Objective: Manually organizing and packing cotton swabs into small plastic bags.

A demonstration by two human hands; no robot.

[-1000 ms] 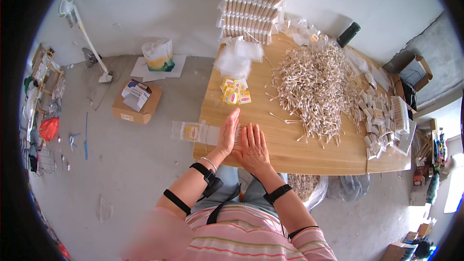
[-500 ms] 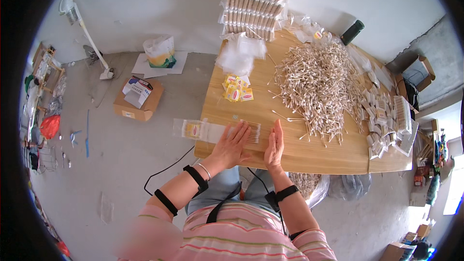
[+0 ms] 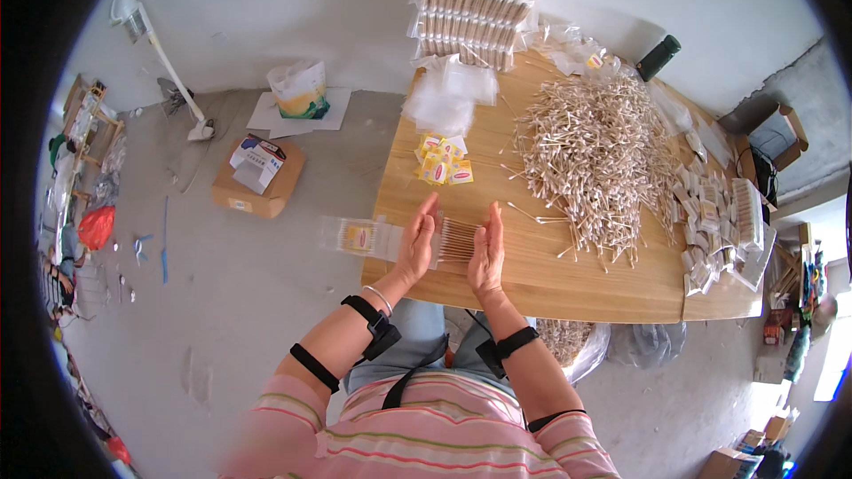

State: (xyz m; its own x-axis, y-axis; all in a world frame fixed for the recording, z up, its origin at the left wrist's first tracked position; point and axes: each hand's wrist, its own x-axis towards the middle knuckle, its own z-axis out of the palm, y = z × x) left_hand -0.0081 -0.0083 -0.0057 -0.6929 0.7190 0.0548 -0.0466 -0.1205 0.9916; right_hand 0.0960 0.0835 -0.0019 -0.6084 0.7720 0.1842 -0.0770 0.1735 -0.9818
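A flat row of cotton swabs point(image 3: 459, 240) lies on the table near its front edge, sticks side by side. My left hand point(image 3: 415, 244) stands on edge at the row's left end, fingers stretched out. Facing it at the other end is my right hand point(image 3: 486, 255), also upright with straight fingers. Both palms are turned toward the swab tips; neither hand is closed around anything. Left of my left hand, a clear bag of swabs with a yellow card point(image 3: 358, 237) sticks out past the table's edge. Whitish plastic beside it is partly hidden by my left hand.
A large heap of loose swabs point(image 3: 590, 164) covers the table's middle right. Yellow cards point(image 3: 441, 161), clear empty bags point(image 3: 453, 93) and stacked filled bags point(image 3: 479, 9) lie farther back. Small white packs point(image 3: 706, 231) crowd the right end. A cardboard box point(image 3: 257, 186) sits on the floor, left.
My left hand has risen from lying flat over the swabs to standing on edge at their left end. My right hand has shifted left against the right end.
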